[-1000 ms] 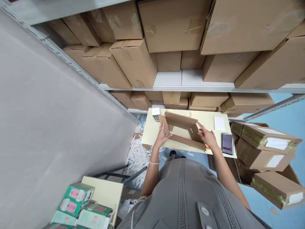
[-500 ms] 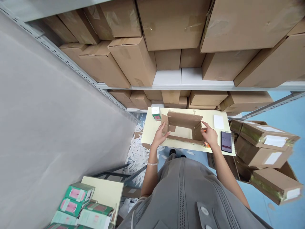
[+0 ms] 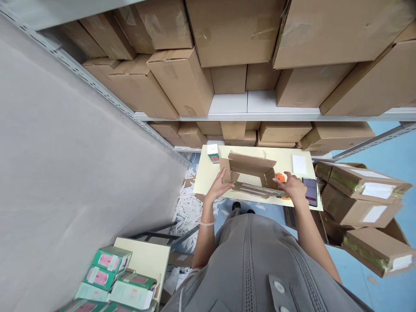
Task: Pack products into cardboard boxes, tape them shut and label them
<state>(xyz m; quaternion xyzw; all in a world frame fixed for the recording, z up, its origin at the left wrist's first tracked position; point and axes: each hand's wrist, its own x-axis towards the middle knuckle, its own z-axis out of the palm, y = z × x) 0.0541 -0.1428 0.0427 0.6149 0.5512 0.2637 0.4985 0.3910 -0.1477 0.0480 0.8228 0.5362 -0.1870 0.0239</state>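
Observation:
A small open cardboard box [image 3: 251, 162] stands on the pale yellow table, its top flaps raised. My left hand [image 3: 218, 187] grips its left end, thumb along the near flap and fingers at the side. At the near right corner, my right hand [image 3: 293, 187] is curled, thumb and forefinger closed on the near flap, which tilts outward toward me. Right beside those fingers lies an orange object [image 3: 280, 177], partly covered by the hand; it looks like a tape dispenser. Behind the box's left end sits a small green and white carton [image 3: 213, 153].
The pale yellow table [image 3: 202, 175] also bears a phone [image 3: 310, 191] and white paper [image 3: 299, 164]. Shelves of cardboard boxes [image 3: 182, 82] rise ahead. Stacked boxes [image 3: 367, 208] stand right, paper shreds [image 3: 186, 212] cover the floor left, and green cartons [image 3: 107, 264] fill a lower-left table.
My right hand has moved from the box's right end outward and toward me. The near flap has tipped outward, and more of the orange object shows. My left hand stays at the left end.

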